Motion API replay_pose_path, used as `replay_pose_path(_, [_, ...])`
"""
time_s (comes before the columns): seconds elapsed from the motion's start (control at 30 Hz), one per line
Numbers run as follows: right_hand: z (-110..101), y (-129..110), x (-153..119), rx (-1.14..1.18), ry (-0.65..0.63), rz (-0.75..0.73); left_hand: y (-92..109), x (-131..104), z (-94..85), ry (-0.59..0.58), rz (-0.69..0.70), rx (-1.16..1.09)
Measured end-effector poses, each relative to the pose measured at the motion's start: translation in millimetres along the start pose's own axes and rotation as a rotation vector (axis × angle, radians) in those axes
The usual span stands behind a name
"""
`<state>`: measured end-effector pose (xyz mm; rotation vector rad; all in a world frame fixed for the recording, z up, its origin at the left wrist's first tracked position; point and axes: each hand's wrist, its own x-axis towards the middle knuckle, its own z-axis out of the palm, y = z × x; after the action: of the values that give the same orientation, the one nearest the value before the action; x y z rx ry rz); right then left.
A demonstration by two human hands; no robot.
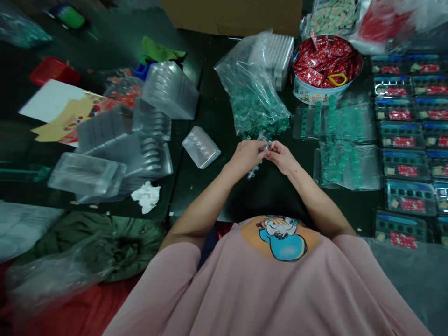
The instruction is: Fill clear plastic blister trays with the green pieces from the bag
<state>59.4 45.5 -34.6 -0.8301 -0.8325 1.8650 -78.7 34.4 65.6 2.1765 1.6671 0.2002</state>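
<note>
Just in front of the bag of green plastic pieces [257, 105], my two hands meet over a clear plastic strip [252, 172]. My left hand [245, 154] pinches the strip, whose lower end hangs out below the fingers. The fingers of my right hand [281, 156] close on the strip's upper part, touching the left fingertips. A small clear tray [201, 147] lies on the black table to the left of my hands. To the right are clear trays with green strips [350, 163] on them.
Stacked clear trays [91, 175] and a white crumpled tissue [146, 197] are at left. A round tin [311, 95] of red packets with yellow-handled scissors [338, 80] stands behind, right. Filled trays [402, 163] line the far right. A cardboard box [234, 16] is at the back.
</note>
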Motion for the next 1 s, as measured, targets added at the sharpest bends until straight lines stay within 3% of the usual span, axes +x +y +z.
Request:
replay_pose_path(0.23, [3, -1, 0, 0.007, 0.006, 0.005, -2, 4, 1.0, 0.006, -0.066, 0.038])
replay_pose_path(0.37, [-1, -6, -4, 0.03, 0.022, 0.043, -6, 4, 9.0, 0.075, -0.075, 0.156])
replay_pose_path(0.6, [-42, -41, -16, 0.011, 0.055, 0.179, -11, -3, 16.8, 0.117, -0.019, 0.347])
replay_pose_path(0.73, [-74, -57, -14, -0.39, 0.192, 0.234, 7, -11, 20.4, 0.056, 0.012, 0.385])
replay_pose_path(0.87, [-82, -65, -19, -1.154, 0.367, -0.07, 27, -13, 23.7, -0.038, 0.028, 0.387])
replay_pose_path(0.93, [-73, -62, -28, -1.467, 0.34, -0.234, 34, -12, 22.4, -0.045, 0.031, 0.388])
replay_pose_path(1.0, [-58, -52, -40, -1.656, 0.183, -0.3, 37, -12, 20.8, -0.048, 0.027, 0.398])
